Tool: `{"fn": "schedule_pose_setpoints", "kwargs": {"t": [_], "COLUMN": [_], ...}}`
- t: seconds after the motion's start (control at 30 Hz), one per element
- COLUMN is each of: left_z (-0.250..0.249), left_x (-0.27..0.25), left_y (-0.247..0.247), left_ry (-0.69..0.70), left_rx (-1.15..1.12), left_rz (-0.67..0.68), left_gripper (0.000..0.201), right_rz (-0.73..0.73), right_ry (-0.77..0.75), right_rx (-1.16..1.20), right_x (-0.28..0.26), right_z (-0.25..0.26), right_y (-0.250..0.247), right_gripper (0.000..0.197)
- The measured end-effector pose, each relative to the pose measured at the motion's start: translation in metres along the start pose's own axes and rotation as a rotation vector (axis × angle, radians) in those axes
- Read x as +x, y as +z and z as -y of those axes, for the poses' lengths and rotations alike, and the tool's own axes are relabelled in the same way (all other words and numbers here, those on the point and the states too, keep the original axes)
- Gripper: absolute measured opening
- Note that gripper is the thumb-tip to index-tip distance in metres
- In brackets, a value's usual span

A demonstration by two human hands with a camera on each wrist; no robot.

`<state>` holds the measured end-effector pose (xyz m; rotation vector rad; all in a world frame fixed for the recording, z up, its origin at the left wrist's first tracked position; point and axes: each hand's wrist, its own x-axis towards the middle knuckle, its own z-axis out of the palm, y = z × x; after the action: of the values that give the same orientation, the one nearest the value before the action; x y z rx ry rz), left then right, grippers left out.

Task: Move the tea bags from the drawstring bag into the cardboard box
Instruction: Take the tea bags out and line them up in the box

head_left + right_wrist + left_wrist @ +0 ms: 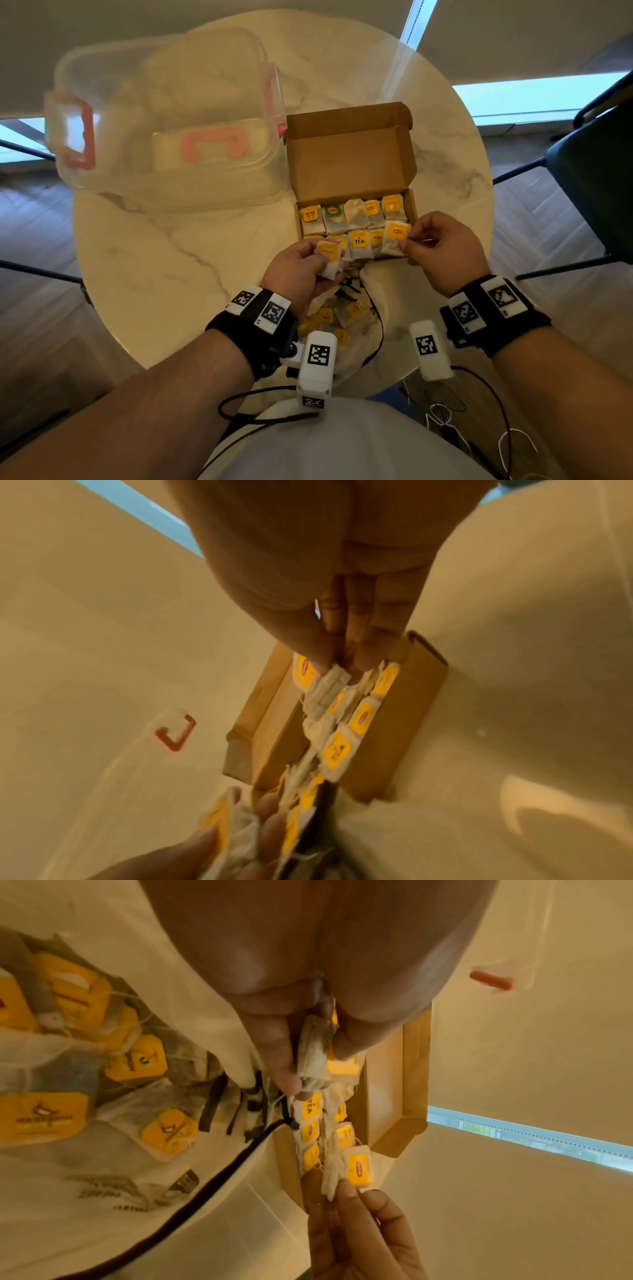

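An open cardboard box [352, 161] sits mid-table with two rows of yellow-tagged tea bags [359, 214] standing inside. My left hand [301, 263] grips a tea bag [329, 258] just over the box's near-left corner; that bag [313, 1053] shows squeezed between thumb and fingers. My right hand [442, 250] pinches another tea bag [395, 238] by its edge over the box's near-right end, the same bag [327, 688] hanging from my fingertips. The white drawstring bag [363, 318] lies open below my hands with several tea bags [137, 1061] inside.
A large clear plastic tub [164, 120] with pink latches lies on the round marble table [171, 260] to the left of the box. A dark chair [596, 185] stands at the right. Black cords trail near the table's front edge.
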<state>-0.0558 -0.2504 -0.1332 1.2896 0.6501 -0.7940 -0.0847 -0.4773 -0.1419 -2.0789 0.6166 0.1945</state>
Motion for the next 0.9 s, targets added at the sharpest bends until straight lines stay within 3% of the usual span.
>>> {"fn": "schedule_pose_setpoints", "kwargs": {"t": [0.2,0.43,0.6,0.77,0.9], "left_z": [-0.001,0.0,0.0,-0.001,-0.007], "left_x": [0.003,0.002,0.001,0.001,-0.002], "left_y": [-0.01,-0.015,-0.016,-0.013,-0.004], "left_ry": [-0.027,0.007,0.027,0.021,0.029], "left_rx": [-0.066,-0.082,-0.119,-0.089,-0.128], "left_rz": [-0.036,-0.021,-0.01,0.016,0.02], "left_gripper": [0.028,0.048,0.043,0.027,0.022], "right_rz": [0.099,0.203,0.136,0.334,0.242], "right_ry": [-0.096,-0.11,-0.239,-0.215,-0.241], "right_rx": [-0.38,-0.625,-0.672,-0.829,-0.592], "right_x": [0.023,0.032,0.03,0.029,0.022], "right_z": [0.002,0.01,0.012,0.013,0.015], "right_y": [0.017,0.031,0.032,0.032,0.022], "right_gripper": [0.011,0.018,0.017,0.024,0.014]}}
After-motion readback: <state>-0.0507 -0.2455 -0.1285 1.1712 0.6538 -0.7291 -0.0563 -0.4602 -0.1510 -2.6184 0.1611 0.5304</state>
